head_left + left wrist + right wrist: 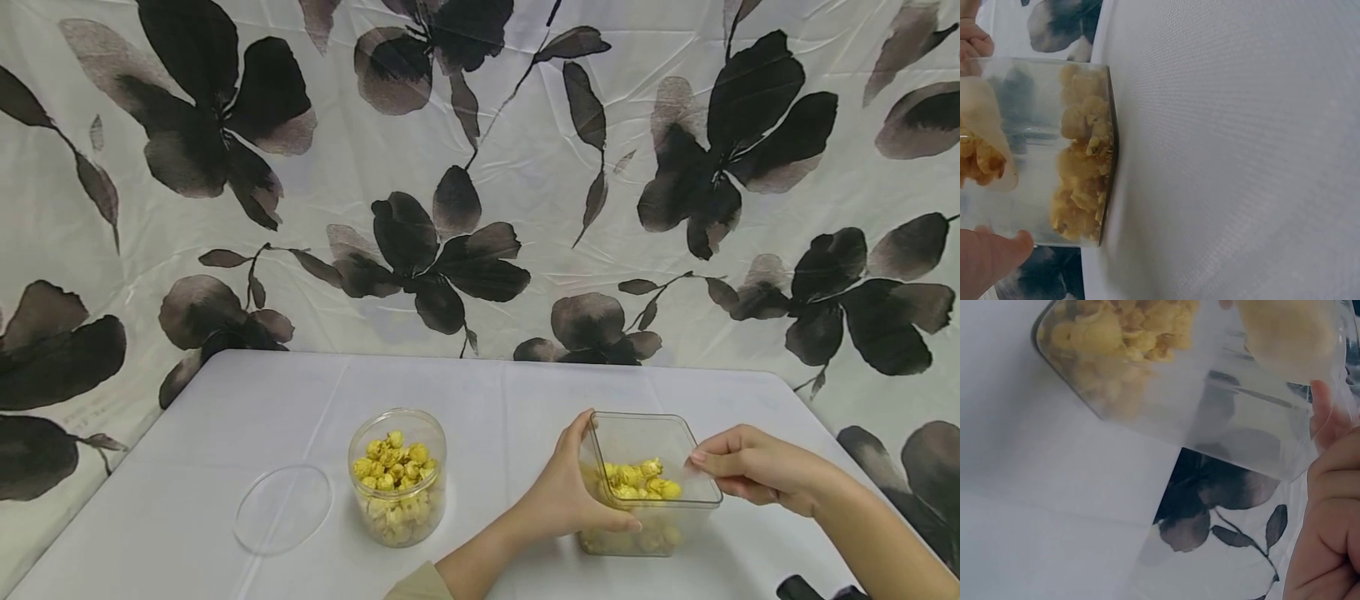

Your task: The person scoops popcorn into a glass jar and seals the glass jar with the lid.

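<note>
On the right side of the table stands a clear square-rimmed container with yellow popcorn in its lower part. My left hand grips it from the left, thumb along the front wall. At its right rim, my right hand pinches the end of a pale translucent scoop. The scoop reaches down inside the container and carries some popcorn, as the left wrist view shows. Its handle is mostly hidden by the right fingers.
A round clear jar holding more popcorn stands left of the container. Beside it, a round transparent lid lies flat on the white table. A black object shows at the bottom right edge. Behind hangs a floral cloth.
</note>
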{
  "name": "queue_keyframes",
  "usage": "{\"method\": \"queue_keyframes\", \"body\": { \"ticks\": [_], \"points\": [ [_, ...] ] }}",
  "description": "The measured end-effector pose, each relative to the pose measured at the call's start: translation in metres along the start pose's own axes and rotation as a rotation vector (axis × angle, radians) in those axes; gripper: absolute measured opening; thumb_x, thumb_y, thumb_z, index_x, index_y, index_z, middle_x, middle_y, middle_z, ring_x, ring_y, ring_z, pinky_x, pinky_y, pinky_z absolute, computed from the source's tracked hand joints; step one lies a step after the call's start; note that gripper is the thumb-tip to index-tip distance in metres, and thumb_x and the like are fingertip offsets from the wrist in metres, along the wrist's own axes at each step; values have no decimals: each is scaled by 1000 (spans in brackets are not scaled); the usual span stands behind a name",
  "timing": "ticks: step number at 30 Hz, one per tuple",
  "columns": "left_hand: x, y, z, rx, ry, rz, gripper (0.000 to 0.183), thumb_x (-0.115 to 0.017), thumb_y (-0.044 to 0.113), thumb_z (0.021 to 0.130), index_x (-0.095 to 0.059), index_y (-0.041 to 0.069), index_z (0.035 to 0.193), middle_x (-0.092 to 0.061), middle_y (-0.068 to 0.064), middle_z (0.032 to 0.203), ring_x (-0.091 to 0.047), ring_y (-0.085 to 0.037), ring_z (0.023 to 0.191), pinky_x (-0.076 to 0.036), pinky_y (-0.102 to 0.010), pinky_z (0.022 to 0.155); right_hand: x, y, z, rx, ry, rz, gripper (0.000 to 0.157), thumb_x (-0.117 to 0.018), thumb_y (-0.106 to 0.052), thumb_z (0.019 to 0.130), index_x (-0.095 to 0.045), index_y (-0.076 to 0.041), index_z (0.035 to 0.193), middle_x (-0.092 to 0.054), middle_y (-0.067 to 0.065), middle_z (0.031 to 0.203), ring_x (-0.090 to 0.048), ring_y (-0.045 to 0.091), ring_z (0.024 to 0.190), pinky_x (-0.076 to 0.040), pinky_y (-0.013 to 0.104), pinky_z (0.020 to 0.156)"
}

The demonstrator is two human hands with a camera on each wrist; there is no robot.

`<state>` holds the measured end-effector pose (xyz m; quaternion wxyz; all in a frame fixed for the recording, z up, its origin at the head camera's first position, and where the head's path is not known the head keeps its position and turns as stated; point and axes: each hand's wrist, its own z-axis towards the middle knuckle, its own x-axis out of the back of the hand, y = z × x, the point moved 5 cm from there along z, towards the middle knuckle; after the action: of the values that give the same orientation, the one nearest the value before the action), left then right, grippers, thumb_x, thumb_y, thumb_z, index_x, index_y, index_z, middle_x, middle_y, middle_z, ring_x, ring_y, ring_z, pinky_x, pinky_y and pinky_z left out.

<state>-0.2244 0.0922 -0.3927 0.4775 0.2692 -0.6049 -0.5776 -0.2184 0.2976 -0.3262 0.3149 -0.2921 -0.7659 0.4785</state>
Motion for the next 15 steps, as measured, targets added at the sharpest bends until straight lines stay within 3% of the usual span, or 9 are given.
{"method": "queue_keyframes", "body": {
  "ticks": [5,15],
  "points": [
    [1,2,0,3,6,9,121,-91,28,56,-12,25,149,-24,0,147,-26,-20,134,-28,-47,105,2,4,-1,32,-35,39,28,-43,-13,99,-69,-7,94,-44,-9,56,-26,0,42,-8,30,38],
    [0,1,0,3,3,15,121,-90,28,57,-11,26,148,-24,0,147,-26,-20,134,-28,-48,105,6,3,0,65,-46,44,29,-41,-13,100,-69,-9,96,-43,-9,58,-19,6,42,-6,32,39]
  ]
}}
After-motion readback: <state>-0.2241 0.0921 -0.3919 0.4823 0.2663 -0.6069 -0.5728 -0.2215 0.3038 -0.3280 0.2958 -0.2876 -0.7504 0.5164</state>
